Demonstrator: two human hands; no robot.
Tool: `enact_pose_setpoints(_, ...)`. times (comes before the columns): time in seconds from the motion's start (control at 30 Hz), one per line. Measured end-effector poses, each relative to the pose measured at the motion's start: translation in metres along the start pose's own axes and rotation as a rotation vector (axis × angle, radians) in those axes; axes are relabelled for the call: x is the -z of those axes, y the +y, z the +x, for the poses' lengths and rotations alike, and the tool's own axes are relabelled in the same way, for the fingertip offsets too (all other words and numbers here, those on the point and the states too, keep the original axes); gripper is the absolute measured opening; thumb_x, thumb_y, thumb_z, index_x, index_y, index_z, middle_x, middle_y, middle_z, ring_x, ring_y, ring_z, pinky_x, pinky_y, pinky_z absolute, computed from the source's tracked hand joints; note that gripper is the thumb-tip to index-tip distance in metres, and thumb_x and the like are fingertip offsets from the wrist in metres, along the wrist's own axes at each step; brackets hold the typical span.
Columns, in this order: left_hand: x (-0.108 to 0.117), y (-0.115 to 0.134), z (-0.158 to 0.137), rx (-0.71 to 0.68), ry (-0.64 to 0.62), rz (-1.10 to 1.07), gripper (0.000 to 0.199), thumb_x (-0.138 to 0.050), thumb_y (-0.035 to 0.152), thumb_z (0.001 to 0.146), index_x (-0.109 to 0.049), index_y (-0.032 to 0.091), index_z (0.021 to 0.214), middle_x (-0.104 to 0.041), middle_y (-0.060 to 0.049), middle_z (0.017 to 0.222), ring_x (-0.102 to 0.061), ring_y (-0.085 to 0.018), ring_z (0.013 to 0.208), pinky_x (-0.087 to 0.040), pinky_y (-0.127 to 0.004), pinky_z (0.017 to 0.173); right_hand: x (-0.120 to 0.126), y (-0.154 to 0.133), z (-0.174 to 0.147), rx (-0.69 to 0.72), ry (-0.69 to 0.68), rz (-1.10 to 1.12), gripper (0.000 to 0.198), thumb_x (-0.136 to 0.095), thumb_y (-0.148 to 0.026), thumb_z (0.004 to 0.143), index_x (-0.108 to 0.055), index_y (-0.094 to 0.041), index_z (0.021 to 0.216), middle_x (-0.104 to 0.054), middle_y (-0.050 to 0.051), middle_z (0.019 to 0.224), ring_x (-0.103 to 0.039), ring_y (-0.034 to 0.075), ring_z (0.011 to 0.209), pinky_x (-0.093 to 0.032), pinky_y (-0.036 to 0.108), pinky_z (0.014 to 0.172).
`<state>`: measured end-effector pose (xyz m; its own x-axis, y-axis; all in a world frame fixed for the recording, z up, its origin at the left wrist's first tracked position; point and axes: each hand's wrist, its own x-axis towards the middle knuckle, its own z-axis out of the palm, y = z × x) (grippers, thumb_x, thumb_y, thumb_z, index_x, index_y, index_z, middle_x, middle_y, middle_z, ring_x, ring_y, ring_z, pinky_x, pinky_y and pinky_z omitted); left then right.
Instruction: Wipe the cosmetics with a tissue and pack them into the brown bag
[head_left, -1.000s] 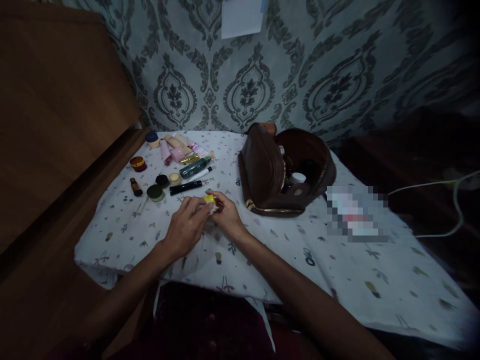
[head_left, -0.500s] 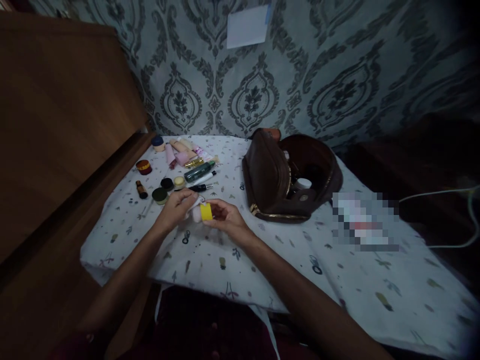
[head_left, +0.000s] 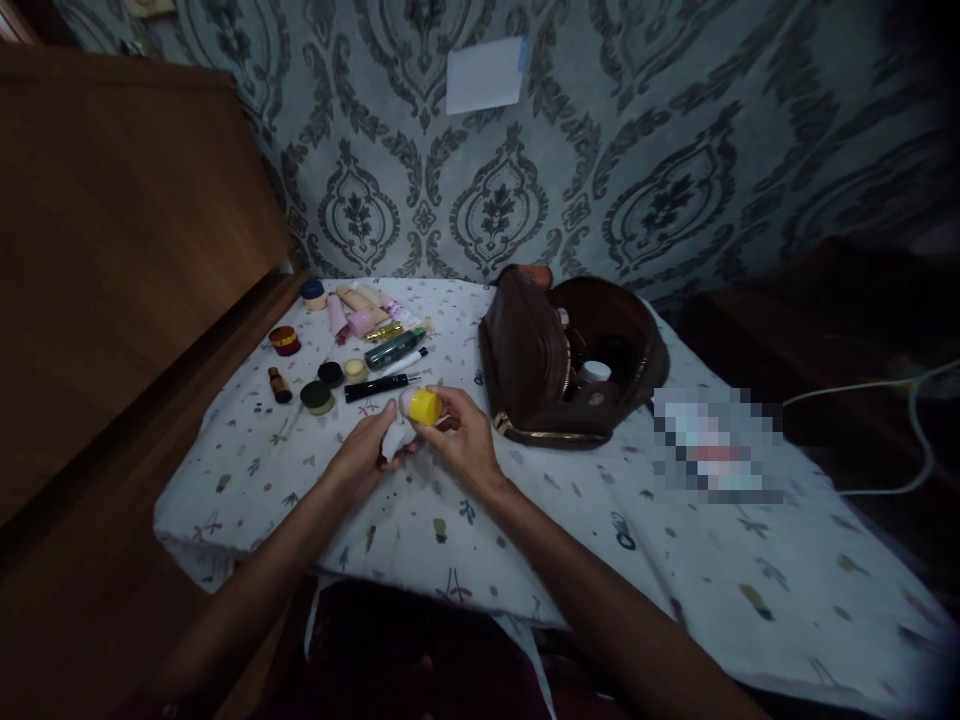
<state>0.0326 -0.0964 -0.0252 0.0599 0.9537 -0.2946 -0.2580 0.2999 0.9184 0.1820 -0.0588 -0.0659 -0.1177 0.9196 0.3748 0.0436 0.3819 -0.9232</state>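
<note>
My right hand (head_left: 466, 437) is closed on a small jar with a yellow lid (head_left: 425, 407), holding it tilted above the table. A crumpled white cloth or tissue (head_left: 397, 437) is gripped in my left hand (head_left: 365, 452), right beside the jar's pale end. Just beyond the hands lie a black pen-like tube (head_left: 377, 387) and a dark-green-lidded jar (head_left: 317, 398). Farther back are a dark green bottle (head_left: 394, 350), a white tube with a black cap (head_left: 405, 363) and several pink and beige tubes (head_left: 360, 310).
An open brown bag (head_left: 536, 360) with a white-lidded container (head_left: 595, 372) inside stands right of centre. A blurred-out item (head_left: 712, 445) lies farther right. At the left edge are a red-brown jar (head_left: 284, 341) and a small brown bottle (head_left: 279, 385). A wooden cabinet (head_left: 135, 200) borders the table.
The yellow-lidded jar has been turned and raised slightly to the right, its lid now facing more toward me. My left hand has dropped a little, showing more of the white cloth.
</note>
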Motion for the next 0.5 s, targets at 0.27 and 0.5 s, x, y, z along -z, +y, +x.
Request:
enact_pose_setpoints(0.27,0.020,0.001,0.001,-0.332,0.060,0.474,0.049,-0.061,0.066,0.081,-0.061,0.016,0.078,-0.054,0.002,0.068,-0.048,-0.012,0.064,-0.038,-0.025,0.058,0.002,-0.002,-0.007,0.189,-0.128,-0.208,0.041,-0.069,-0.019,0.079,-0.068,-0.028,0.118,-0.064,0.007,0.105,-0.060,0.022,0.092,-0.055,0.034,0.074)
enact_pose_setpoints(0.5,0.027,0.009,0.005,-0.335,0.027,0.627,0.048,-0.051,0.065,0.086,-0.056,0.018,0.074,-0.053,0.002,0.070,-0.047,-0.015,0.067,-0.039,-0.027,0.063,0.000,0.001,0.001,-0.248,-0.283,0.318,0.058,-0.087,-0.039,0.061,-0.066,-0.021,0.112,-0.068,0.002,0.097,-0.066,0.018,0.086,-0.054,0.030,0.075)
